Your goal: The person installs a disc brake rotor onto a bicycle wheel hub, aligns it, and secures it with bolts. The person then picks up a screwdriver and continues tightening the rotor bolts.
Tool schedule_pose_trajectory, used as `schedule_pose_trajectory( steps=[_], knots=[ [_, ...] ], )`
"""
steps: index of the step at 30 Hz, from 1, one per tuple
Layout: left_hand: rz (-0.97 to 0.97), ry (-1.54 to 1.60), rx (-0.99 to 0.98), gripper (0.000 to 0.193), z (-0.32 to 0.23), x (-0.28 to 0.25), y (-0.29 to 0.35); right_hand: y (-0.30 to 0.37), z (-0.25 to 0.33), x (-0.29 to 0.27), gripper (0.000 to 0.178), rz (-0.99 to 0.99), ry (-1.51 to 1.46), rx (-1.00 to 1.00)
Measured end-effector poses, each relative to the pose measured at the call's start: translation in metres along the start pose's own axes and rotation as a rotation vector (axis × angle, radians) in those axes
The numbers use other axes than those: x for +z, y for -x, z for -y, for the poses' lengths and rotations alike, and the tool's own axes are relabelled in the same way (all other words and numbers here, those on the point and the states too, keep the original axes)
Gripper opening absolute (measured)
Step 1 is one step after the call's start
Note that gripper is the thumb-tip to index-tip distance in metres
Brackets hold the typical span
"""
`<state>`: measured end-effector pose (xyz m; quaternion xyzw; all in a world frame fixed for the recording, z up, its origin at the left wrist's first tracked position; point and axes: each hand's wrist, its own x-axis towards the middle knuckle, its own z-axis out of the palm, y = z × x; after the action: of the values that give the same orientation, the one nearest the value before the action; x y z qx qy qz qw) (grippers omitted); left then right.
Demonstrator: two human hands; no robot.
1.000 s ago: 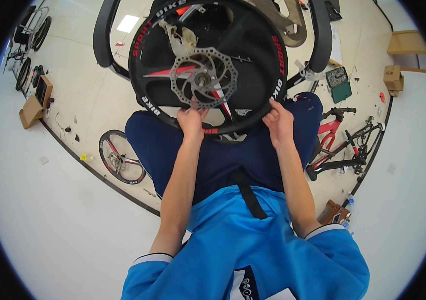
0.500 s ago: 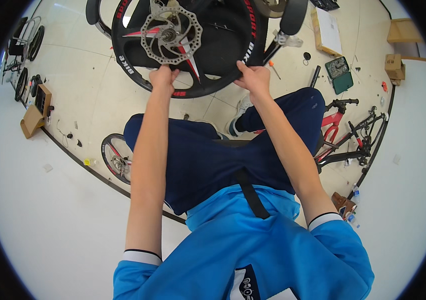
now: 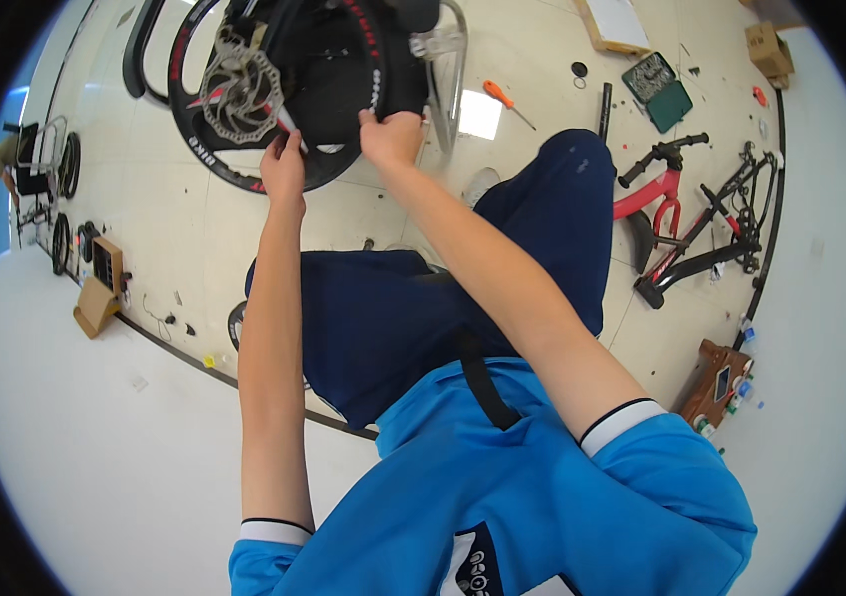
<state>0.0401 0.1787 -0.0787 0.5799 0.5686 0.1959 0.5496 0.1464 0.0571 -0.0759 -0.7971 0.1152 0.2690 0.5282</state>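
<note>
A black bicycle wheel [image 3: 187, 117] with red-and-white spokes and a silver brake disc [image 3: 270, 87] stands tilted at the top left, in front of a black chair seat [image 3: 328, 65]. My left hand [image 3: 285, 171] is closed on the wheel's lower part, its fingertips by a spoke below the disc. My right hand [image 3: 392, 139] grips the rim on its right side, thumb toward me. The wheel's upper edge is cut off by the picture. Both forearms reach up over my dark trousers.
An orange screwdriver [image 3: 498, 94], a black tube [image 3: 606, 111] and an open green case [image 3: 679, 104] lie right of the wheel. Beyond them are a red bike frame [image 3: 663, 191] and a black frame [image 3: 686, 266]. An open cardboard box [image 3: 97, 306] and a person [image 3: 3, 159] are at left.
My hands and the wheel have shifted left in the picture, and the wheel has turned more edge-on. My right hand has come nearer my left. The whole view has swung as well.
</note>
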Motion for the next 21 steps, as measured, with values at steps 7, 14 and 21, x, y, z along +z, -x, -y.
schedule_pose_trajectory(
  steps=[7, 14, 21],
  knots=[
    [-0.012, -0.229, 0.012, 0.057, -0.012, 0.018, 0.012, 0.009, -0.083, -0.063, 0.032, 0.397, 0.035, -0.233],
    [-0.083, -0.303, 0.205, 0.066, 0.006, 0.027, 0.031, -0.018, -0.17, -0.068, 0.028, 0.218, -0.271, 0.346],
    [-0.098, -0.443, 0.144, 0.076, 0.006, 0.045, 0.047, -0.063, -0.251, -0.04, 0.025, 0.083, -0.363, 0.648]
  ],
)
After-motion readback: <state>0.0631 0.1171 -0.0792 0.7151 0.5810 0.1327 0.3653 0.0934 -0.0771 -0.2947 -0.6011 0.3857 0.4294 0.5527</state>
